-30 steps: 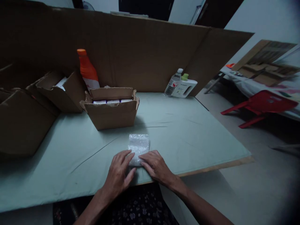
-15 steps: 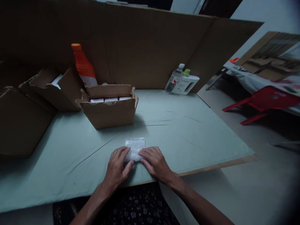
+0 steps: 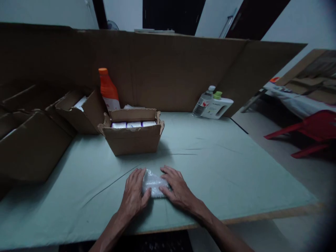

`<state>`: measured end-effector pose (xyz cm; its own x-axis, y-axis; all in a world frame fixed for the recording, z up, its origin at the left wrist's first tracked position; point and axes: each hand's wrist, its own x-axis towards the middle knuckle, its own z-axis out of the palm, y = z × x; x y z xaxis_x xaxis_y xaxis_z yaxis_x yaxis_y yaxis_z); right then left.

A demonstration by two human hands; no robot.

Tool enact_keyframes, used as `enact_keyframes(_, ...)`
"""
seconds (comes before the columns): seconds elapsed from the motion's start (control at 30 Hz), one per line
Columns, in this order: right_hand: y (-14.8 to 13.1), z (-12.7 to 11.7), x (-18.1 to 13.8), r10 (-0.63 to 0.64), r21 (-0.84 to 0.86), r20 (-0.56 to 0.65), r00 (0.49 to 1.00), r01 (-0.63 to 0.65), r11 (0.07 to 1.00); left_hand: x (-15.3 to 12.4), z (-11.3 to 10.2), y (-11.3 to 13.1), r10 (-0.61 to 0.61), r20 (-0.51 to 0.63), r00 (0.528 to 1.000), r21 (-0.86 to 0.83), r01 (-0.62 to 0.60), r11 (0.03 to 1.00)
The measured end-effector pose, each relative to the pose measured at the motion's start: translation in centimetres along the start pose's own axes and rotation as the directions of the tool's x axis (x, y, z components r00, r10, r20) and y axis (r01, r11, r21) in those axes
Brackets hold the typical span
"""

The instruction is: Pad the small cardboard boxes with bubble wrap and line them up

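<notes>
A small bubble-wrap packet [image 3: 154, 184] lies on the green-covered table close to its front edge. Along its left side my left hand [image 3: 134, 191] grips it, fingers pointing away from me and thumb on the near part. My right hand [image 3: 179, 189] holds the right side, with thumb and a finger on the plastic and the other fingers a little spread beyond it. Whatever the wrap contains cannot be made out. Straight behind stands an open cardboard box [image 3: 135, 141] with several white, purple-edged packs in it.
More open cardboard boxes [image 3: 31, 150] stand at the left. An orange bottle [image 3: 109, 89] leans at the back, with a clear water bottle [image 3: 204, 102] and a white jug [image 3: 217, 107] to the right. A tall cardboard panel [image 3: 173, 70] closes the rear; a red chair [image 3: 315, 131] is beyond the table.
My view has tilted up. The packet's top edge, straight before, now slants down to the right. My right hand's fingers have spread and shifted toward its far right corner.
</notes>
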<state>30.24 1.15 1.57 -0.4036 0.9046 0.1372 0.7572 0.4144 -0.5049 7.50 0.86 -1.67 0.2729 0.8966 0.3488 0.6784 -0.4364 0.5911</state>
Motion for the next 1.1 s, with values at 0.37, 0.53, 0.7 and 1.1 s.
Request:
enact_keyframes(0.37, 0.2, -2.3, 0.1, -0.035, 0.214, 0.248, 0.968, -0.019, 0.977, -2.0, 1.9, 0.2, 0.035, 0.087, 0.996, -0.193, -0.017, 0.981)
enact_keyframes(0.53, -0.2, -1.3, 0.9, 0.010, 0.210, 0.232, 0.973, -0.061, 0.976, -1.7, 1.9, -0.3, -0.035, 0.041, 0.999, -0.226, 0.044, 0.973)
enact_keyframes(0.7, -1.0, -1.0, 1.8, 0.039, 0.257, 0.250, 0.967, -0.106, 0.961, -0.5, 0.2, -0.7, -0.181, 0.116, 0.977, -0.332, 0.210, 0.920)
enact_keyframes(1.1, -4.1, -1.8, 4.5, 0.045, 0.549, 0.130, 0.991, -0.109, 0.829, 0.9, -4.8, -0.3, -0.109, 0.075, 0.991, -0.420, 0.131, 0.898)
